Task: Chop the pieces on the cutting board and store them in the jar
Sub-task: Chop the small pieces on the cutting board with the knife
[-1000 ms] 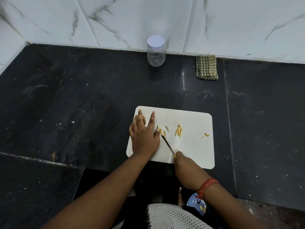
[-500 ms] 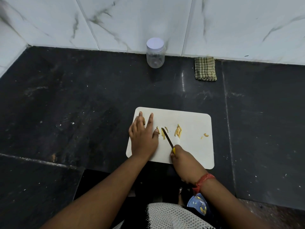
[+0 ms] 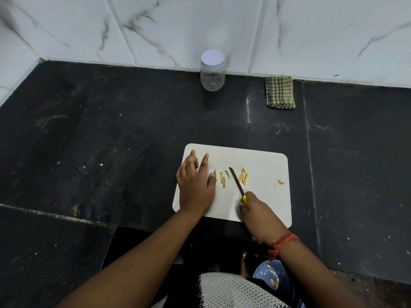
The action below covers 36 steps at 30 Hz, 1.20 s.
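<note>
Gripping the knife (image 3: 236, 182), right hand (image 3: 259, 215) chopped pieces (image 3: 222, 178) beside flat, spread left hand (image 3: 195, 185) on cutting board (image 3: 266, 207); thumb risked a nick.

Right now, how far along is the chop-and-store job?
Done: some strips lie cut on the board. In hand: right hand holds the knife among the pieces; left hand rests flat on the board. Left: jar is lidded and looks empty.

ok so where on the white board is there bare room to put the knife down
Bare: the white cutting board's far strip and the right part around the two stray bits. Crowded: the middle, with yellow strips, the yellow-handled knife and both hands, left, right.
</note>
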Motion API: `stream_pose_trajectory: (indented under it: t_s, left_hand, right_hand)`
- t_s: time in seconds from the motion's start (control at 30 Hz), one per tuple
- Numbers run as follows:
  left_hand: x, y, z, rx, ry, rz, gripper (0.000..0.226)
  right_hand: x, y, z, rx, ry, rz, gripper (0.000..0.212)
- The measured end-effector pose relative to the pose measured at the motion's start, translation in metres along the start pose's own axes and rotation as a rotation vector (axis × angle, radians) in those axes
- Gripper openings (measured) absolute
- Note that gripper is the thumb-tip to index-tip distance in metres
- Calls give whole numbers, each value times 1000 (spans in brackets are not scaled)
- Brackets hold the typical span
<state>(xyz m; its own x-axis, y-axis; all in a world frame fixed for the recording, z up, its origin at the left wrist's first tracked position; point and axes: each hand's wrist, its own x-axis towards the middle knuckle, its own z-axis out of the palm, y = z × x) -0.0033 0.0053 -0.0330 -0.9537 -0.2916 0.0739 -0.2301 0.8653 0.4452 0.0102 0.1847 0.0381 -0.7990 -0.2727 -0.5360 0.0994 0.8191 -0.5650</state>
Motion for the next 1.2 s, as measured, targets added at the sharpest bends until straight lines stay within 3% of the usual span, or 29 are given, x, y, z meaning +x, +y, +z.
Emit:
stream_pose_trajectory:
  t_s: [0.13,0.2,0.4,0.57,0.8,1.0,1.2]
  left_hand:
    - [-11,-4,3,44,88,311,37]
    - [-13,-4,3,81,93,359,24]
    - [-10,-6,2,33,55,223,24]
    - [-13,-2,-1,40,97,339,15]
    - [-13,-3,-1,43,78,309,12]
    - [-10,1,6,-32,110,195,26]
    - [-6,7,11,76,-13,93,46]
  right_hand:
    - [-4,4,1,5,0,3,13]
    - [-5,4,1,6,0,4,12]
    - [-7,2,-1,5,2,4,13]
    - [-9,2,0,23,-6,-14,12]
    - [-12,1,9,-53,-34,-58,5]
    - [-9,0,14,-69,-5,-56,8]
    - [-8,2,15,-83,-6,-50,7]
